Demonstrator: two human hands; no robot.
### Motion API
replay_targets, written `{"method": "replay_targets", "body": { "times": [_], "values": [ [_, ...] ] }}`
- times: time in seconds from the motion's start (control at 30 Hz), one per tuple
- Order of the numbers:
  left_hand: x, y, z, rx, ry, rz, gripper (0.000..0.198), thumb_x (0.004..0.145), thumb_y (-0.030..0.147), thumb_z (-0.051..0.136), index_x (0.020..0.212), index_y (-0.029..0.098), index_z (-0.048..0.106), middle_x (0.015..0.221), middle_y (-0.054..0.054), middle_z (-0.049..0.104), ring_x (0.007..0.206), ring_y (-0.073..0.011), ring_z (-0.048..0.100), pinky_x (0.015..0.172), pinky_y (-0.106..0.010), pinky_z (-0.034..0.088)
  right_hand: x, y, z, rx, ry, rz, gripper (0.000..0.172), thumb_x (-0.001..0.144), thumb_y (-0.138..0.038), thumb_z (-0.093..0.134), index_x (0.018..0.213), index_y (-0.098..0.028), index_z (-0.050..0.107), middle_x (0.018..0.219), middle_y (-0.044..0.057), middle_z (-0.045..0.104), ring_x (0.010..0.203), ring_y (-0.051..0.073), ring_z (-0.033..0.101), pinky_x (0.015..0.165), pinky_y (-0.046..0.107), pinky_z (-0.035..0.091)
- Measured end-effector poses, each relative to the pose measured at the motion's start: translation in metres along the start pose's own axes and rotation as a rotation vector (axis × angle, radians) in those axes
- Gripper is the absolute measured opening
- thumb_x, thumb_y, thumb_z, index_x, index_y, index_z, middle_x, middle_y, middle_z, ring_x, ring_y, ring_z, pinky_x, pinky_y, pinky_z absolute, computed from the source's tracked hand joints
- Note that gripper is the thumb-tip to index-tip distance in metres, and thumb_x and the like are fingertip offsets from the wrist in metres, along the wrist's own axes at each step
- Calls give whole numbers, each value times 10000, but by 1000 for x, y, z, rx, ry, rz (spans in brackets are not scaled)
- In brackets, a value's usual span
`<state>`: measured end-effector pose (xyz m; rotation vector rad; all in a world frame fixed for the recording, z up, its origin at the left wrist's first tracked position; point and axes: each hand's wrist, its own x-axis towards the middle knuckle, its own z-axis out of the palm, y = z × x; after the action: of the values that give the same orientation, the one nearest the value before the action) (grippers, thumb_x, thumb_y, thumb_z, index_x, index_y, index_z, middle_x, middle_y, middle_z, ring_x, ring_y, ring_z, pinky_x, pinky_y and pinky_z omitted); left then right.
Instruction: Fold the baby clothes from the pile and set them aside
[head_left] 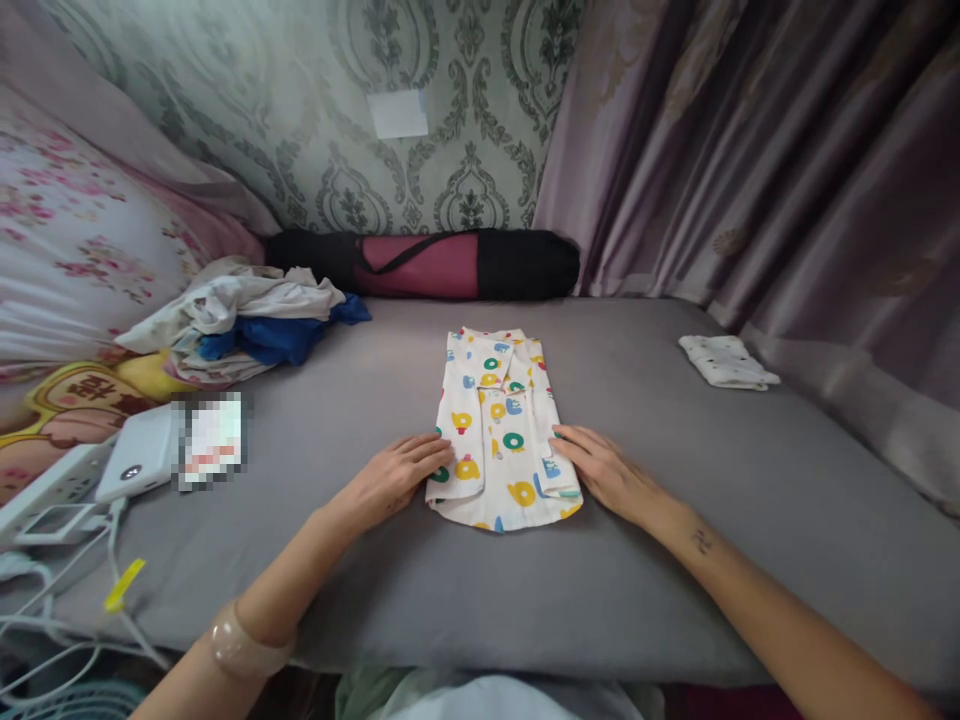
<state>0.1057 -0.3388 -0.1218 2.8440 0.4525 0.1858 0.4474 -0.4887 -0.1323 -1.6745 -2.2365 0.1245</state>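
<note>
A small white shirt with yellow, green and blue prints lies flat on the grey bed sheet, both sides folded in toward its middle. Its curved hem faces me and the collar end points away. On the shirt's left edge, low down, rest the fingers of my left hand, stretched out and holding nothing. My right hand lies against the opposite edge, fingers extended and also not gripping the cloth. A bracelet circles my left forearm.
A folded white cloth lies at the right. Rumpled clothes are heaped at the back left. A black and maroon bag lies along the wall. Nearer left are a power bank, a power strip and white cables.
</note>
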Motion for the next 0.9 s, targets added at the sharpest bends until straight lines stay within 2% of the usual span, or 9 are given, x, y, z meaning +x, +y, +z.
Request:
{"method": "replay_targets", "body": {
  "times": [0.17, 0.3, 0.43, 0.6, 0.73, 0.83, 0.9],
  "values": [
    [11, -9, -1, 61, -36, 103, 539, 840, 63, 392, 1344, 232, 486, 1416, -55, 498, 1320, -206, 435, 1108, -408, 348, 5, 11, 11, -9, 24, -105, 456, 924, -64, 374, 1326, -197, 545, 1397, 104, 502, 1301, 213, 446, 1071, 421, 406],
    [14, -13, -3, 52, -52, 131, 495, 869, 69, 367, 1316, 226, 511, 1396, -57, 519, 1291, -195, 470, 1110, -390, 355, 6, 16, 16, 44, 43, -147, 417, 908, -71, 440, 1274, -195, 596, 1323, 113, 570, 1227, 212, 530, 1035, 389, 455],
    [13, -14, -5, -51, -11, 78, 440, 900, 115, 370, 1283, 238, 549, 1368, -58, 545, 1263, -197, 499, 1074, -365, 403, 7, 17, 14, 130, 20, -124, 404, 906, -109, 461, 1269, -221, 599, 1324, 92, 572, 1216, 203, 541, 1028, 369, 464],
    [15, -13, -10, -312, 28, 19, 381, 905, 163, 395, 1219, 216, 605, 1291, -80, 603, 1195, -196, 550, 1038, -335, 417, 15, 11, -5, 250, -39, -46, 387, 919, -159, 422, 1247, -222, 617, 1282, 64, 608, 1190, 182, 560, 1033, 332, 435],
    [29, -20, -12, -557, 40, -195, 331, 908, 308, 427, 1119, 173, 644, 1047, -57, 701, 956, -185, 636, 864, -283, 493, 33, 13, -15, 446, -80, 121, 326, 929, -286, 438, 1149, -231, 673, 1141, 34, 687, 1038, 202, 642, 917, 327, 497],
    [50, -28, -5, -694, 148, -446, 367, 884, 399, 434, 1011, 132, 651, 848, -39, 693, 757, -161, 623, 690, -253, 503, 53, 21, -7, 578, 4, 339, 348, 916, -396, 459, 1068, -174, 680, 968, 43, 724, 846, 202, 678, 725, 298, 548],
    [65, -29, 0, -728, 236, -635, 387, 857, 417, 466, 1035, 114, 626, 800, -49, 678, 678, -157, 607, 603, -246, 486, 64, 27, 2, 602, 85, 529, 366, 895, -398, 490, 1104, -138, 639, 903, 63, 726, 704, 184, 668, 589, 270, 538]
  ]
}}
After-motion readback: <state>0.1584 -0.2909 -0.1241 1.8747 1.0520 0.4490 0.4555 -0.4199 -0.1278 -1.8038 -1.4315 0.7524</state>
